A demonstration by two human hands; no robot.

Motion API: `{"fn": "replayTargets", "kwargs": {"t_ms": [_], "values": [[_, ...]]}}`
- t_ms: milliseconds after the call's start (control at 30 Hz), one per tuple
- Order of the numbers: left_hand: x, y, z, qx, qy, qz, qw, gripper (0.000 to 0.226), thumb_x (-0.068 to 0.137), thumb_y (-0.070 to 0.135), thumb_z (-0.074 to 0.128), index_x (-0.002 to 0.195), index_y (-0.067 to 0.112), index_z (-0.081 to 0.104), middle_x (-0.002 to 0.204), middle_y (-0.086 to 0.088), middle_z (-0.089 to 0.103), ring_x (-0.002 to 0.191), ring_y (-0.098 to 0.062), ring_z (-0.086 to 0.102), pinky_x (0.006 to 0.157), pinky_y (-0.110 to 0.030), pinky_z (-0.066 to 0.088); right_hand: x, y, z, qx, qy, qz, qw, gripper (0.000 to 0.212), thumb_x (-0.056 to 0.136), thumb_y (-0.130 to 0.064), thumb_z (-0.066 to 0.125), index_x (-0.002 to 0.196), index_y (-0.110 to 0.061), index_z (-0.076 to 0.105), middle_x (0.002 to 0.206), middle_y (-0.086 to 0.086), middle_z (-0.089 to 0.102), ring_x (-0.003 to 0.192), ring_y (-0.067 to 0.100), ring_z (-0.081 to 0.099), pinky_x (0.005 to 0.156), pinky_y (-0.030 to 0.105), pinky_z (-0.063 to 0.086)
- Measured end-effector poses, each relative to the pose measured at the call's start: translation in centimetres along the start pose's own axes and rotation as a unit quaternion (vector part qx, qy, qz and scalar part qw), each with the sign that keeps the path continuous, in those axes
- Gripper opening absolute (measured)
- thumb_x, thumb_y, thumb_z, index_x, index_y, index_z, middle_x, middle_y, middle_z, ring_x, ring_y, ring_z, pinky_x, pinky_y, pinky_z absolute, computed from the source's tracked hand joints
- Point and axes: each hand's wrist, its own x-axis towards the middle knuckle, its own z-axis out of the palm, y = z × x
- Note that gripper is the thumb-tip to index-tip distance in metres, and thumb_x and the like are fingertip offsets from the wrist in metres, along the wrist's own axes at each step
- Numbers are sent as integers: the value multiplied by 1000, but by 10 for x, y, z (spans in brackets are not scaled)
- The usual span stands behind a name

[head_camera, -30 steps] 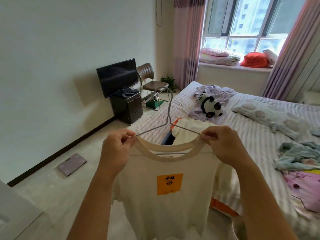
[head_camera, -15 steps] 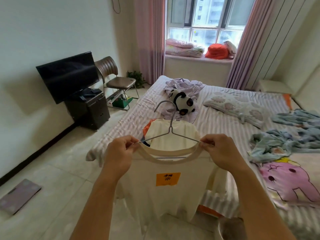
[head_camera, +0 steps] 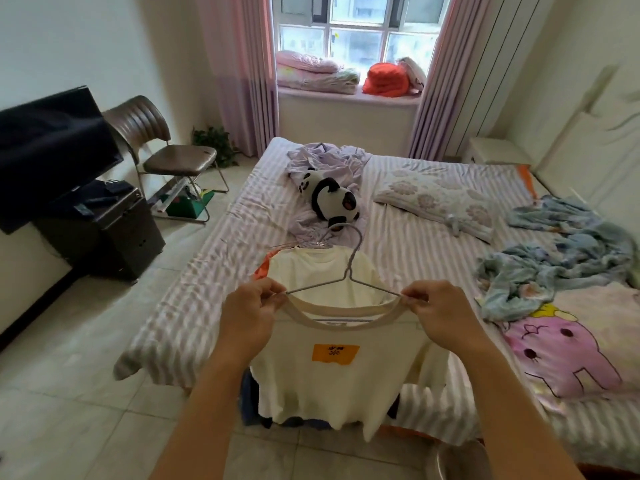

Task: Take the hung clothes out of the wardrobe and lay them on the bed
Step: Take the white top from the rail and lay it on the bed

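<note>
While gripped, shirt (head_camera: 341, 379) nearer bed (head_camera: 214, 271).

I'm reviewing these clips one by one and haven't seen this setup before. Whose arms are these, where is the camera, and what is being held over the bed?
There is no machine here: a person wears one wide-angle camera on the head, looking forward and down, so the two bare arms are the wearer's own. The left hand and right hand each pinch a shoulder of a cream T-shirt with an orange patch, which hangs on a wire hanger. It is held up at the foot of the striped bed. On the bed lie another cream shirt, a toy panda, a pillow and a crumpled blue blanket.
</note>
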Motion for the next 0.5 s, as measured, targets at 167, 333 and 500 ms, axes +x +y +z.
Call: {"fn": "replayTargets", "kwargs": {"t_ms": [167,333,500], "values": [[54,-14,31,12,-7,-16,1000,9,88,15,70,87,23,74,79,11,68,79,-5,63,70,-26,49,60,17,19,-1,-17,15,1000,12,91,-18,66,89,-25,76,81,-12,69,80,7,64,74,26,50],[115,-18,68,46,-5,-40,998,7,88,17,69,90,21,75,83,7,69,79,-8,63,72,-28,50,138,43,31,2,-58,7,998,12,92,-18,65,90,-25,75,82,-11,69,81,7,64,74,26,50],[177,-27,106,77,3,-68,995,8,89,18,68,88,23,74,81,9,69,79,-8,63,76,-35,54,219,62,45,-42,-105,-8,993,16,94,-16,61,97,-23,75,90,-7,69,87,11,63,78,26,50]]}}
